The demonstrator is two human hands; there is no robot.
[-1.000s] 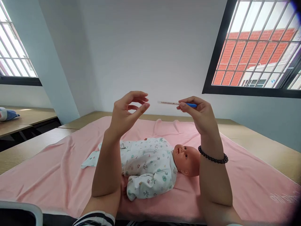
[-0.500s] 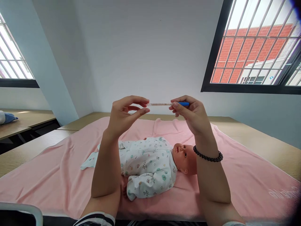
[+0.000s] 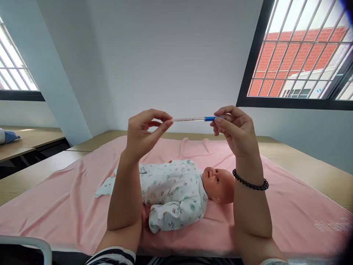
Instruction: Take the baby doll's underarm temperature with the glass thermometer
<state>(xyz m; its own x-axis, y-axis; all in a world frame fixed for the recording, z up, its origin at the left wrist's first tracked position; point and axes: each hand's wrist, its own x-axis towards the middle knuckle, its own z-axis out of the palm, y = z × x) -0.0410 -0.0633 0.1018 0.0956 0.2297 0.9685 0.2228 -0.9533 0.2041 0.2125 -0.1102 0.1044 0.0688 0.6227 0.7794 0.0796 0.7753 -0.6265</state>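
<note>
The left hand [image 3: 149,129], raised above the doll [image 3: 176,186], pinches the clear tip of a thermometer [image 3: 190,119] between thumb and fingertips, its palm hollow. The right hand [image 3: 238,129], above the doll's head end, grips the blue end between thumb and index finger, other fingers loosely curled. The thermometer lies nearly level between them, over the doll's upper body. Both forearms rise steeply, wrists bent inward: the left in front of the doll's legs, the right, with a black beaded bracelet [image 3: 249,183], beside its head. Beneath the doll spreads a pink blanket [image 3: 68,206]; beyond it stands a pale wall [image 3: 176,55].
</note>
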